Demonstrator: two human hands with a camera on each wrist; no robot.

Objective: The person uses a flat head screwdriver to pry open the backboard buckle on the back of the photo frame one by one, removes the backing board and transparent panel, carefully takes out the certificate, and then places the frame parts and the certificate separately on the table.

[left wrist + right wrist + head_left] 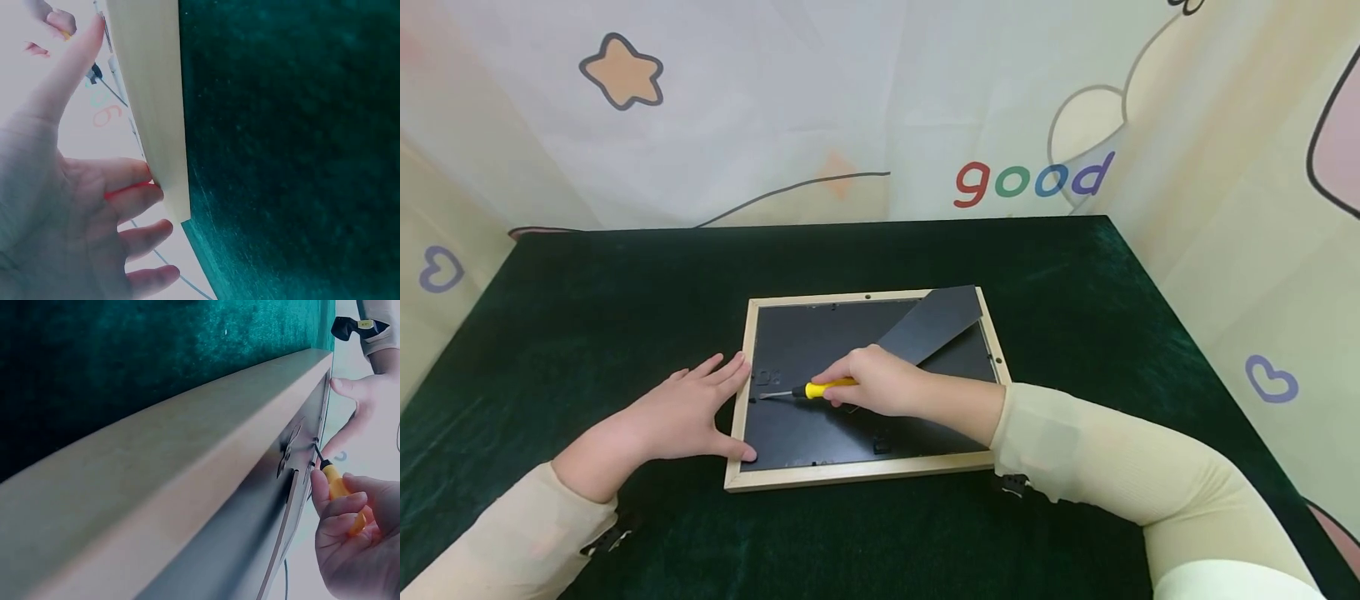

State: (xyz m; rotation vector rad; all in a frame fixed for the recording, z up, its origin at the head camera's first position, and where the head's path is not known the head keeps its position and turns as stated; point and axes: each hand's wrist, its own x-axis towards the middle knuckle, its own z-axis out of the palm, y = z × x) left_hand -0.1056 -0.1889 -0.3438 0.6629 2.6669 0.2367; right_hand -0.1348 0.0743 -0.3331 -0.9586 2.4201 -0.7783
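Observation:
A picture frame with a pale wooden rim (865, 472) lies face down, its black backing board (805, 346) showing. Angled up across its right half is a black easel-stand flap (936, 323). My right hand (883, 382) grips the yellow handle of a screwdriver (337, 485) above the board. The screwdriver's tip is at a small dark tab by the left inner edge; whether it touches the tab is hard to tell. My left hand (681, 412) rests against the frame's left side, thumb at the lower left corner. In the left wrist view, its fingers (134, 203) touch the outer rim loosely extended.
Dark green velvety cloth (625, 333) covers the table around the frame. Several small dark tabs sit along the frame's inner edges. Behind the table hangs a pale printed curtain (812, 100). A dark strap (356, 327) sits on the left wrist.

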